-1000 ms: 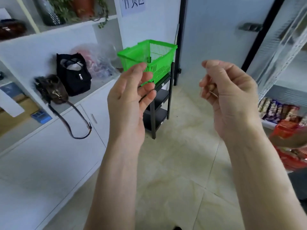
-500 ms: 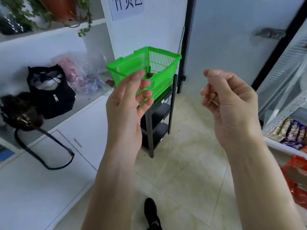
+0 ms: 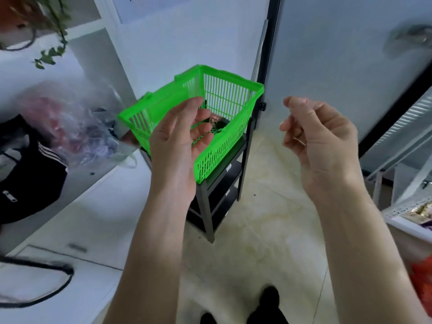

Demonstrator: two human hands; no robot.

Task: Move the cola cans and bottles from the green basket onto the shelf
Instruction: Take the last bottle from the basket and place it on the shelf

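Observation:
A green plastic basket (image 3: 224, 94) stands on top of a small black rack (image 3: 219, 183) against the white wall. Inside it, something dark with a red label (image 3: 214, 119) shows at the bottom; I cannot tell whether it is a can or a bottle. My left hand (image 3: 177, 146) is raised in front of the basket's near side, fingers loosely curled and apart, holding nothing. My right hand (image 3: 320, 141) hovers to the right of the basket at the same height, fingers curled inward, also empty. Neither hand touches the basket.
A white counter (image 3: 77, 220) runs along the left with a black bag (image 3: 25, 181) and a clear plastic bag (image 3: 77, 127) on it. A grey door (image 3: 339, 66) is behind. A shelf with snack packets (image 3: 418, 211) is at the right. My shoes (image 3: 268, 305) stand on the tiled floor.
The view has closed in on the basket, which now looks larger and shows its inside. Both hands keep the same raised pose and sit nearer the basket.

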